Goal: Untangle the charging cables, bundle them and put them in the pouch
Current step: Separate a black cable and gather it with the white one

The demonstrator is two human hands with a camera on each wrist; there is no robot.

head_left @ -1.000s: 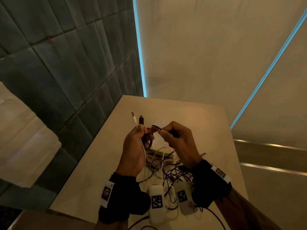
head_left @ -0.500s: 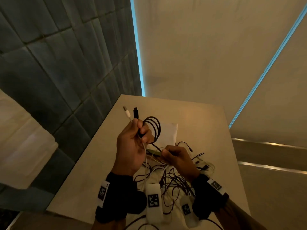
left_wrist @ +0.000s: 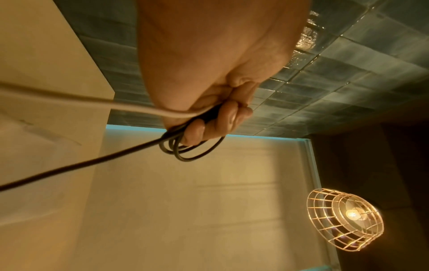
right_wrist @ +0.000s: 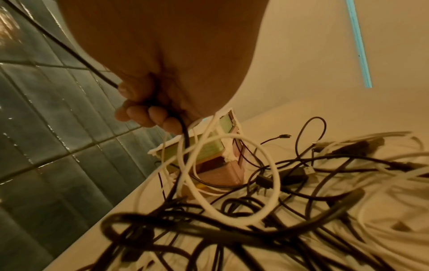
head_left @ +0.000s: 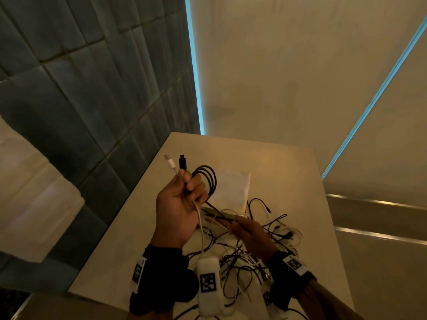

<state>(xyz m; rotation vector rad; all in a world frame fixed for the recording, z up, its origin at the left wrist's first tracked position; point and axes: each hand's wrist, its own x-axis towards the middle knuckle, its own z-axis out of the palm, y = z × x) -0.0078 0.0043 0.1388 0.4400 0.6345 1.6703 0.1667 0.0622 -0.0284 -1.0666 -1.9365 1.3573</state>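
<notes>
My left hand (head_left: pixel 182 199) is raised above the table and grips a black cable (head_left: pixel 208 179) wound into several loops, plus a white cable (head_left: pixel 200 224) whose plug sticks up beside the black plug. In the left wrist view the loops (left_wrist: pixel 192 148) hang under my curled fingers (left_wrist: pixel 216 122). My right hand (head_left: pixel 248 232) is lower, just above the tangle (head_left: pixel 245 255), and its fingers (right_wrist: pixel 148 113) grip the same black cable (right_wrist: pixel 184 133) where it runs down into the pile. A white pouch (head_left: pixel 231 188) lies flat behind the hands.
The tangle of black and white cables (right_wrist: pixel 267 210) spreads over the near half of the beige table (head_left: pixel 288 172). A small pink and green box (right_wrist: pixel 216 152) sits among them. A tiled wall (head_left: pixel 80 100) runs along the table's left edge.
My right hand has dropped from beside the left hand down to the tangle, sliding along the black cable. The left hand has risen slightly and now shows several wound loops.
</notes>
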